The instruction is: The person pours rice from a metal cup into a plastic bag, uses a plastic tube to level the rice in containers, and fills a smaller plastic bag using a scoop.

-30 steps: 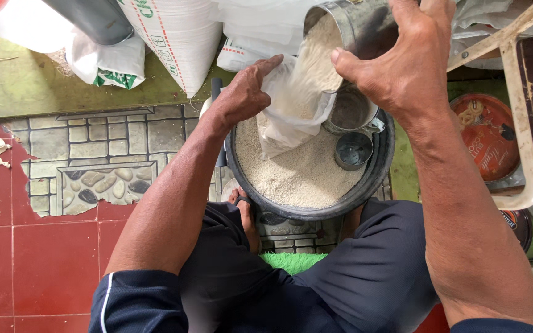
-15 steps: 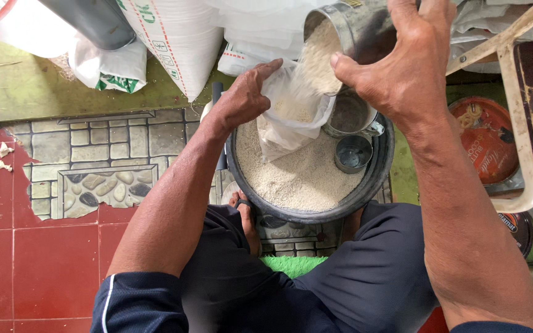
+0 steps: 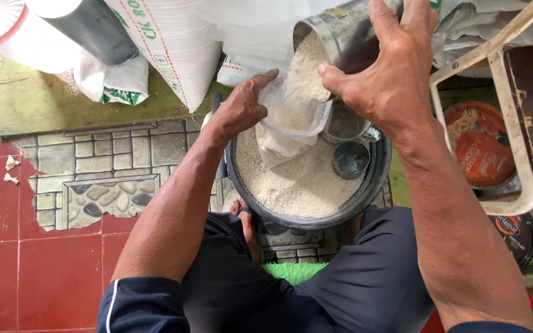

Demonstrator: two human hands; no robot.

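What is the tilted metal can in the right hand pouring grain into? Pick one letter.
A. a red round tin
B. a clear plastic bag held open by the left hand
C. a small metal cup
B: the right hand tips the tilted metal can so pale grain falls into the clear plastic bag that the left hand holds open over the round dark basin.

The right hand (image 3: pixel 396 80) hides most of the metal can (image 3: pixel 340 37) — its top is cut by the edge.

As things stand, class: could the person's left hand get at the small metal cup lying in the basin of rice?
Probably not freely. The left hand holds the clear plastic bag open under the tilted metal can, and the bag hangs between it and the small metal cup.
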